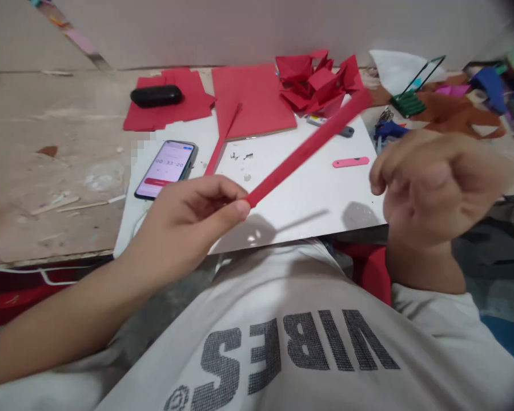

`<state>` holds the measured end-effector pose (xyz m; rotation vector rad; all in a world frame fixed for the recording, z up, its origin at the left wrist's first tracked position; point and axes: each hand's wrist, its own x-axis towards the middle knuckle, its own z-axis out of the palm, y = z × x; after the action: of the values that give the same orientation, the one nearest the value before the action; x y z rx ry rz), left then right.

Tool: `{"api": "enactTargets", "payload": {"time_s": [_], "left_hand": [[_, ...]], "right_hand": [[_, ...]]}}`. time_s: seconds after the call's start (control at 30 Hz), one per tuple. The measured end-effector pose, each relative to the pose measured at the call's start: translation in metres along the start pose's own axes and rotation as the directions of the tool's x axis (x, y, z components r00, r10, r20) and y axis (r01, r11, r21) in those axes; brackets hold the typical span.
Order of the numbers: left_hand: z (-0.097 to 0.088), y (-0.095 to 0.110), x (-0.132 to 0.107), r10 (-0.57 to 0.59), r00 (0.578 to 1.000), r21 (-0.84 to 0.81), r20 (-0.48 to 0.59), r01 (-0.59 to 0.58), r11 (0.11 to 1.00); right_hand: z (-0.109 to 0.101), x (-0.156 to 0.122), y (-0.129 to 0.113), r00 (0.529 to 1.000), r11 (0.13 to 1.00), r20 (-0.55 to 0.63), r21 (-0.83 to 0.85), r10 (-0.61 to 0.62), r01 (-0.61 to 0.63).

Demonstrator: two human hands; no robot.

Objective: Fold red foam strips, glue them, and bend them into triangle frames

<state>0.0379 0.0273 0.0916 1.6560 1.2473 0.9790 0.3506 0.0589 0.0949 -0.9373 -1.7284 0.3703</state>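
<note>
My left hand [197, 217] pinches the near end of a long, narrow folded red paper strip [300, 154]. The strip slants up and to the right above the white board [300, 197]. A second red paper strip [218, 151] runs out behind my left fingers, and I cannot tell whether it lies down or is held too. My right hand [437, 188] is raised at the right, apart from the strip, its fingers curled in and slightly blurred. Whatever it may hold is hidden. Nearest to it on the board is a pink cutter [350, 162].
A phone [166, 170] showing a timer lies on the board's left. Behind are a black case [156, 96] on red sheets, a red paper stack [255, 97], crumpled folded red paper [317, 83] and a grey cutter [330, 125]. Coloured scraps [458, 108] spread at the far right.
</note>
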Motion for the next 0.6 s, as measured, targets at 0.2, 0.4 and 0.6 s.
{"api": "enactTargets", "payload": {"time_s": [0.2, 0.4, 0.6], "left_hand": [[0.032, 0.019, 0.046, -0.133, 0.989, -0.401, -0.065, 0.096, 0.911], [0.045, 0.004, 0.080, -0.166, 0.985, -0.549, -0.042, 0.116, 0.828], [0.043, -0.043, 0.101, -0.111, 0.993, -0.430, -0.033, 0.086, 0.899]], "right_hand": [[0.073, 0.062, 0.008, 0.968, 0.872, 0.215, 0.438, 0.133, -0.217], [0.113, 0.079, 0.041, 0.922, 0.785, 0.259, 0.489, 0.287, -0.382], [0.126, 0.064, 0.064, 0.917, 0.770, 0.258, 0.500, 0.304, -0.396]]}}
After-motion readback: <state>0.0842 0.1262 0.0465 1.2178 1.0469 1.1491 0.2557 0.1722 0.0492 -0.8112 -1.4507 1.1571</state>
